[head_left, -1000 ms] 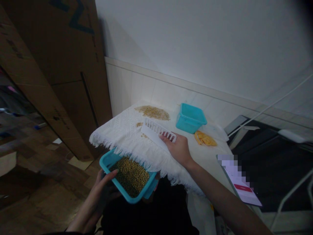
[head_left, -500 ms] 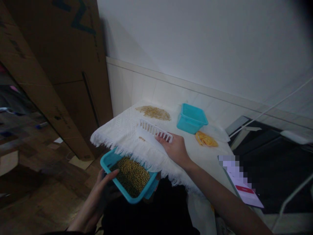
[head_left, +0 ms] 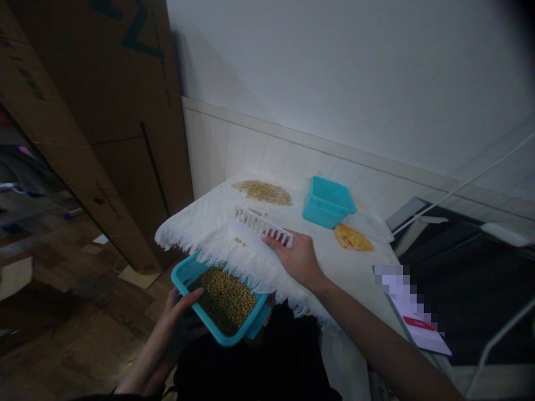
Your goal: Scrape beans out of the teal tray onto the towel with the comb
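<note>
My left hand (head_left: 184,317) grips the rim and side of a turquoise plastic bin (head_left: 229,341), thumb over the edge. The bin is tilted below the table edge, under the fringe of a white cloth (head_left: 200,223). Yellow soybeans (head_left: 234,295) and darker green beans (head_left: 217,317) fill it. My right hand (head_left: 298,259) is closed on one end of a white slotted plastic piece (head_left: 261,227), held upright on the cloth. A few loose beans (head_left: 239,241) lie in front of it, others behind. Farther back is a pile of soybeans (head_left: 265,192).
A second turquoise bin (head_left: 328,206) stands near the wall, with a crumpled yellow packet (head_left: 353,238) beside it. At right a phone-like screen (head_left: 418,317) lies by a dark device (head_left: 468,267) and a white cable (head_left: 463,184). A tall cardboard box (head_left: 137,111) rises at left.
My right hand has shifted the white slotted piece slightly to the left. More loose beans now show behind it. The left hand and its bin have barely moved.
</note>
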`<state>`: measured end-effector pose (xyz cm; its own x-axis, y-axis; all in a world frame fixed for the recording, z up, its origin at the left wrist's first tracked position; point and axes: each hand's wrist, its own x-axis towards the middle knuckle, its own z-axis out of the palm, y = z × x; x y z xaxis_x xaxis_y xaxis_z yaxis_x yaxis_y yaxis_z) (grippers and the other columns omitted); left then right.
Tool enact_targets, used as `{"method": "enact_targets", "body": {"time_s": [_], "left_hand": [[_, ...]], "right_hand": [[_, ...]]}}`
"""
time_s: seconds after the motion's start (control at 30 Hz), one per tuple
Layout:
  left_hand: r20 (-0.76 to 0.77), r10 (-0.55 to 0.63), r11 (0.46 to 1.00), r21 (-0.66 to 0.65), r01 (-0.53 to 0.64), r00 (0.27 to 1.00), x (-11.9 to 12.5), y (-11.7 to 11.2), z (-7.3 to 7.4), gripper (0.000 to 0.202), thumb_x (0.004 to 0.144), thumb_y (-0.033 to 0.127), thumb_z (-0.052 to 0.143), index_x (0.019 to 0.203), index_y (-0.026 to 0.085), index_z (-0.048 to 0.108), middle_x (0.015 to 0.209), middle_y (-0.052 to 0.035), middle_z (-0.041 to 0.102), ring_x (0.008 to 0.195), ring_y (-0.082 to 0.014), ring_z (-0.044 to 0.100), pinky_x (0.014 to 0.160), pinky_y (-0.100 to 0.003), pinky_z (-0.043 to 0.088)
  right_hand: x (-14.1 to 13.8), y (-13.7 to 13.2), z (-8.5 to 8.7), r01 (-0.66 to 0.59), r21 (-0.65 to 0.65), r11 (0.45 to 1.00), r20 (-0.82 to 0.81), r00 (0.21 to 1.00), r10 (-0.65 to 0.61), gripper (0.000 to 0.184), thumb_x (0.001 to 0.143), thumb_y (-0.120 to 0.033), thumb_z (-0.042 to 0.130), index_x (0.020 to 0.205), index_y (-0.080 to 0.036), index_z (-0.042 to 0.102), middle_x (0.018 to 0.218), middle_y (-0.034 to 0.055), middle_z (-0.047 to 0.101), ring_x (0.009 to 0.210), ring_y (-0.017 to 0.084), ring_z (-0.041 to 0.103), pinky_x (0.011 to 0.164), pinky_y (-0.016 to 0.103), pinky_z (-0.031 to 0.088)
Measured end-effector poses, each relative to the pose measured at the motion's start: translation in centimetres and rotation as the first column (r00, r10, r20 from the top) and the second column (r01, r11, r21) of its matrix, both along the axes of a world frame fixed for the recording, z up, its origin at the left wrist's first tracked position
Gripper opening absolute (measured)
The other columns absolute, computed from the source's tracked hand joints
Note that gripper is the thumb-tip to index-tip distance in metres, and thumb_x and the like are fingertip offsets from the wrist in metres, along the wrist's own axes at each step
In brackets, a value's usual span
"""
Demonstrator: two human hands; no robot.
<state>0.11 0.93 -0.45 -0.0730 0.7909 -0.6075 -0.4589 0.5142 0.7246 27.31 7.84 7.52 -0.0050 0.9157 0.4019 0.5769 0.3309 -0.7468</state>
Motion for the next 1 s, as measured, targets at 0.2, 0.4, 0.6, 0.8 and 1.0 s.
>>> {"method": "enact_targets", "body": {"time_s": [0.2, 0.4, 0.6, 0.8, 1.0], "left_hand": [[0.005, 0.000, 1.000, -0.005, 0.000, 1.000, -0.6, 0.4, -0.5, 0.087, 0.077, 0.029, 0.101, 0.151, 0.035, 0.057, 0.133, -0.0128, 0.081, 0.106, -0.0357, 0.086, 0.090, -0.053, 0.072], [-0.038, 0.042, 0.999, 0.034, -0.041, 0.998, -0.9, 0.4, -0.9, 0.074, 0.081, 0.030, 0.096, 0.148, 0.033, 0.062, 0.131, -0.0123, 0.082, 0.102, -0.0346, 0.086, 0.087, -0.053, 0.072], [-0.021, 0.054, 0.998, 0.019, -0.054, 0.998, -1.0, 0.3, -0.6, 0.081, 0.078, 0.031, 0.098, 0.151, 0.034, 0.062, 0.132, -0.0130, 0.080, 0.104, -0.0347, 0.086, 0.084, -0.051, 0.073], [-0.069, 0.065, 0.998, 0.020, -0.063, 0.996, -0.8, 0.4, -0.8, 0.068, 0.085, 0.033, 0.092, 0.146, 0.033, 0.061, 0.130, -0.0121, 0.078, 0.097, -0.0345, 0.085, 0.080, -0.054, 0.074], [-0.049, 0.047, 0.998, 0.042, -0.045, 0.998, -0.9, 0.3, -1.0, 0.071, 0.082, 0.033, 0.095, 0.145, 0.033, 0.060, 0.128, -0.0112, 0.079, 0.099, -0.0363, 0.085, 0.084, -0.057, 0.074]], "right_hand": [[0.2, -0.6, -0.1, -0.038, -0.025, 0.999, -0.016, 0.999, 0.038, 0.040, 0.097, -0.052, 0.078, 0.080, -0.017, 0.086, 0.067, 0.0051, 0.075, 0.062, 0.020, 0.062, 0.059, 0.029, 0.046], [0.4, -1.1, -0.2, -0.129, -0.035, 0.991, -0.082, 0.989, 0.126, 0.040, 0.094, -0.054, 0.078, 0.081, -0.017, 0.087, 0.062, 0.0019, 0.069, 0.057, 0.016, 0.055, 0.055, 0.027, 0.042], [-0.3, -2.1, 0.2, -0.210, -0.013, 0.978, -0.102, 0.973, 0.207, 0.033, 0.097, -0.047, 0.079, 0.082, -0.018, 0.086, 0.063, 0.0003, 0.070, 0.055, 0.014, 0.057, 0.053, 0.025, 0.042], [-1.1, -3.8, 0.6, -0.269, -0.070, 0.961, -0.146, 0.955, 0.256, 0.032, 0.097, -0.046, 0.079, 0.079, -0.020, 0.085, 0.058, -0.0008, 0.068, 0.048, 0.013, 0.057, 0.045, 0.023, 0.039], [-1.7, -5.1, 0.4, 0.037, 0.151, 0.988, -0.076, 0.997, -0.025, 0.027, 0.100, -0.035, 0.072, 0.082, -0.019, 0.083, 0.059, 0.0009, 0.072, 0.048, 0.015, 0.064, 0.047, 0.023, 0.047]]}}
